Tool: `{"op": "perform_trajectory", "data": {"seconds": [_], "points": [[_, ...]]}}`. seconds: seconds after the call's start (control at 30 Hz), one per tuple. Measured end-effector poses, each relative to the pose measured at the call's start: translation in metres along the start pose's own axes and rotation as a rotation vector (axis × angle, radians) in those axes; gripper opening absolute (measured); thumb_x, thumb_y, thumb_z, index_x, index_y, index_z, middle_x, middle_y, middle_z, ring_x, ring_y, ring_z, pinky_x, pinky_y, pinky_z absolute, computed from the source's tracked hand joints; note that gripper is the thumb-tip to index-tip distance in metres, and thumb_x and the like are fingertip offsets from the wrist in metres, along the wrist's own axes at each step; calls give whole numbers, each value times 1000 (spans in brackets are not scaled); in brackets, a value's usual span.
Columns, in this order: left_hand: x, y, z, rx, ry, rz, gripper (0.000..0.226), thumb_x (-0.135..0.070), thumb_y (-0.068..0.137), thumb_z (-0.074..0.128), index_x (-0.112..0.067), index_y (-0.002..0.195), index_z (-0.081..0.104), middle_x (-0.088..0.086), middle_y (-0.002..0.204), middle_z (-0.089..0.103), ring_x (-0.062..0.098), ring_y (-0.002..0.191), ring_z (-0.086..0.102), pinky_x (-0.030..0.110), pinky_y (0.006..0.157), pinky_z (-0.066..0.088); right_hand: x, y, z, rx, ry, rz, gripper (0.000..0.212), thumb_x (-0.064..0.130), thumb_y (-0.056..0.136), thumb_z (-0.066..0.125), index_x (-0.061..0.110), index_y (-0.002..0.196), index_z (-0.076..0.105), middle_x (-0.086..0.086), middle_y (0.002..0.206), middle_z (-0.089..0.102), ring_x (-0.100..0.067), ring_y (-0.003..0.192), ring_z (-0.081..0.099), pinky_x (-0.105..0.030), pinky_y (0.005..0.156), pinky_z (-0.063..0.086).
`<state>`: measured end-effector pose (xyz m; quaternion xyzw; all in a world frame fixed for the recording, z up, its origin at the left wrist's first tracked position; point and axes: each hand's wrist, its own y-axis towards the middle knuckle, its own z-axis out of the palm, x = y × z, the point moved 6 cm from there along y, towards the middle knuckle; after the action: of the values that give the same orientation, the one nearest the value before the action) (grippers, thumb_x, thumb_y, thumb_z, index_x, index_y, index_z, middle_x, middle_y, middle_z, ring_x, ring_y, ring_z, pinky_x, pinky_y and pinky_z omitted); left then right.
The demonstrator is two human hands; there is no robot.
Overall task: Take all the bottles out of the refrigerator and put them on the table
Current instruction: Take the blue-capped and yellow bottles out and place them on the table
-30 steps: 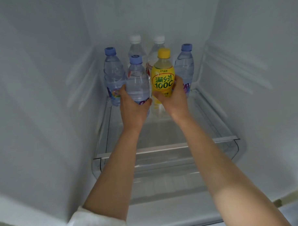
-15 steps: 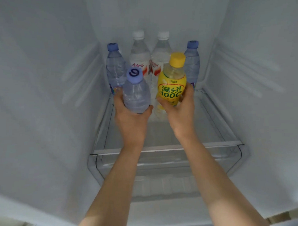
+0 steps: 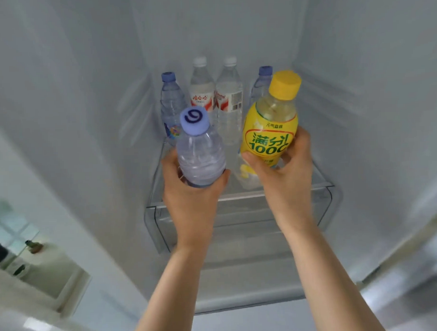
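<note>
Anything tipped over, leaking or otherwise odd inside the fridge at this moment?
Nothing stands out. The four bottles at the back, two blue-capped and two white-capped, stand upright on the glass shelf. The left hand holds a water bottle, the right hand a yellow drink bottle; no spill shows.
</note>
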<state>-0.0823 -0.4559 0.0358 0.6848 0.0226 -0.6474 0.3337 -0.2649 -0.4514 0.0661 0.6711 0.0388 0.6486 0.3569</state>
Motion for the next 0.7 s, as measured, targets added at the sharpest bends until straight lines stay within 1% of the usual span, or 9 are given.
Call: {"op": "perform_trajectory", "data": {"seconds": [0.03,0.07,0.13,0.23,0.37,0.47,0.53,0.63,0.7], "points": [[-3,-7,-6,16,-20,-7,71,-10,55,93,-17,114,55,-17,98,66,3,89,66,24,77,54,6,-11,-5,-10,-13,-5,63,6,68,83,21,117,46,13,102,63,-13,95,64,-34,83,53],[-5,-14,-13,34,-40,-24,71,-9,54,93,-19,113,55,-19,96,66,1,87,66,19,75,52,12,-24,-9,-17,-27,-12,64,6,67,83,21,116,47,16,100,63,-11,93,65,-32,82,53],[-10,-32,-27,76,-53,-57,69,-9,54,93,-25,110,55,-23,91,66,-3,83,65,13,71,49,21,-51,-18,-34,-62,-15,64,4,65,84,19,115,47,17,97,63,-9,90,65,-28,81,52],[-18,-67,-59,166,-5,-27,69,-15,52,94,-24,108,54,-22,90,66,-4,81,63,14,70,48,35,-106,-32,-80,-104,23,63,1,65,84,24,110,48,19,95,62,-9,89,64,-28,80,52],[-22,-115,-99,282,13,-31,75,-14,51,93,-22,114,54,-27,95,64,-4,83,64,16,73,51,52,-182,-53,-160,-163,86,64,6,64,85,16,116,49,12,97,63,-10,88,65,-33,79,53],[-18,-157,-130,391,32,-60,75,-15,51,93,-23,114,53,-20,96,65,1,85,64,20,74,52,63,-243,-72,-187,-221,169,65,10,65,85,19,118,49,19,95,64,-5,87,64,-31,79,53],[-14,-188,-149,473,51,-90,74,-13,53,93,-22,113,52,-19,95,64,-1,84,63,17,70,51,69,-284,-87,-184,-237,243,66,11,66,85,20,120,48,18,98,64,-5,91,64,-28,81,53],[-5,-233,-168,614,97,-132,75,-14,52,94,-28,110,49,-18,95,63,-3,82,62,13,66,49,75,-343,-114,-201,-257,324,66,9,68,84,24,121,47,7,106,63,-13,97,64,-26,82,52],[2,-261,-179,700,132,-156,77,-16,52,94,-31,110,48,-16,99,63,-1,85,62,10,65,48,77,-380,-134,-230,-280,376,65,9,69,83,30,119,47,8,107,63,-14,98,64,-27,83,53]]}}
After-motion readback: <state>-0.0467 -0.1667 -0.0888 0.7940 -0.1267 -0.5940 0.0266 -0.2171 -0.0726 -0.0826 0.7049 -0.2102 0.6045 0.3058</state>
